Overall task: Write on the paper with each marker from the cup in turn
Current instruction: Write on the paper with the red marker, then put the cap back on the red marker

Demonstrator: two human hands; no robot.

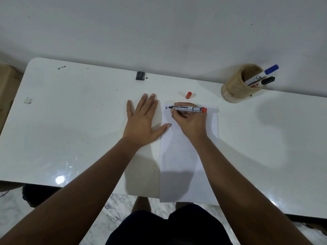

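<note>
A white sheet of paper [178, 161] lies on the white table, reaching past the table's front edge. My right hand [190, 121] grips a red-ended marker [187, 109] lying almost flat, its tip touching the paper's top left corner beside a small dark mark. My left hand [143, 122] rests flat with fingers spread, just left of the paper, the thumb on its edge. The marker's red cap [188, 95] lies on the table behind the paper. A tan cup [237, 85] at the back right holds a blue-capped marker [265, 73] and a black-capped marker [266, 80].
The white table [70, 121] stands against a white wall. A small black object [140, 75] sits at the back edge. A scrap of white stuff [28, 100] lies at the far left. Dark specks dot the surface near the paper.
</note>
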